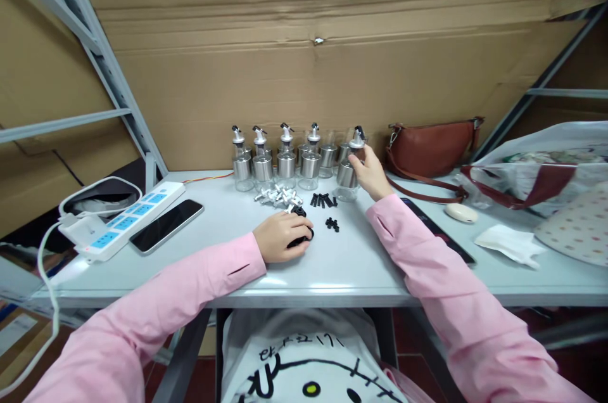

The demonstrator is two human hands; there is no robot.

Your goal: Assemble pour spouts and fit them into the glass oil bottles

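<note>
My right hand (pixel 371 173) is closed around the upper part of a glass oil bottle (pixel 346 176) with a steel band and a pourer top, upright at the right end of the row. My left hand (pixel 284 238) rests on the table with its fingers curled over small black ring-like parts (pixel 300 239), partly hidden beneath them. Behind it lies a pile of white and silver pourer spouts (pixel 278 195). Short black sticks (pixel 323 200) and tiny black caps (pixel 332 224) lie between my hands. Several bottles with pourers (pixel 285 164) stand behind, in front of bottles without visible pourers (pixel 328 154).
A power strip (pixel 135 216) and a phone (pixel 167 226) lie at the left. To the right are a brown handbag (pixel 432 148), a dark phone (pixel 439 232), a cream oval case (pixel 461 212), a tissue (pixel 508 244) and a clear plastic bag (pixel 560 162). Cardboard (pixel 332 86) walls the back.
</note>
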